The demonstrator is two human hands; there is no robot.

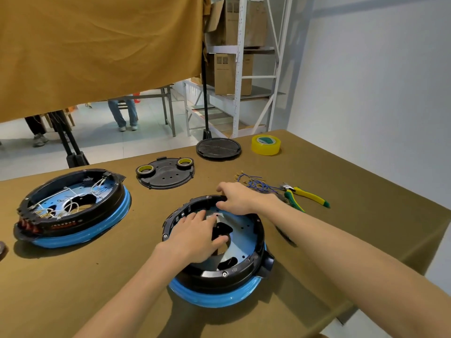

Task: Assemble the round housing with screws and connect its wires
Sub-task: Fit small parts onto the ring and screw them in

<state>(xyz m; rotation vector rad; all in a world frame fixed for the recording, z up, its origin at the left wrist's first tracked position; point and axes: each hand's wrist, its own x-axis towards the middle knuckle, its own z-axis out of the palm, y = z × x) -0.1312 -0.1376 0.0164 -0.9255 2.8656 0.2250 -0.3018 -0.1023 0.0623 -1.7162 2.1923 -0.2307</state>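
Note:
A round black housing [246, 269] with a blue lower ring and a pale blue inner plate sits on the table in front of me. My left hand [195, 236] lies flat inside it, fingers spread on the plate. My right hand [238, 197] is at the housing's far rim, fingers curled down over the edge; what they pinch, if anything, is hidden. A bundle of blue wires [256, 182] with metal terminals lies just beyond the right hand.
A second housing [73, 208] with white wires stands at the left. Behind are a black plate [168, 175] carrying two small tape rolls, a round black lid [218, 148] and a yellow tape roll [266, 144]. Yellow-green pliers [306, 195] lie at the right.

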